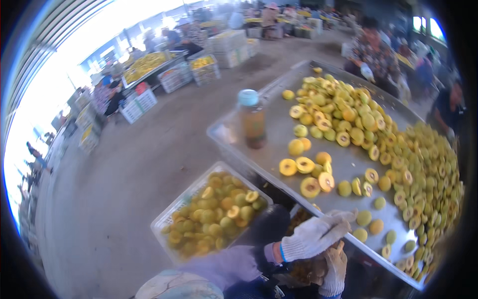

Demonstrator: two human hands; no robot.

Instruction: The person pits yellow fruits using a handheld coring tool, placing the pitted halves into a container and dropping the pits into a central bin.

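My left hand [317,233], in a white knit work glove, reaches over the raised rim of a metal sorting table [276,164]. Its fingertips are close to loose whole yellow-green stone fruits [363,218]; I cannot tell whether it grips anything. Lower down, just outside the rim, is my right hand [335,263] in a stained glove. Its fingers are bent near the left hand, and their contents are hidden. Halved fruits [310,187] with brown centres lie on the table. Beyond them is a large heap of fruit halves [429,175].
A bottle with a blue lid [254,119] stands at the table's corner. A white plastic crate [183,203] full of fruit sits beside my left arm. A co-worker in a patterned top [373,56] is across the table. Stacked crates [226,46] and another fruit-laden table [147,67] are farther back.
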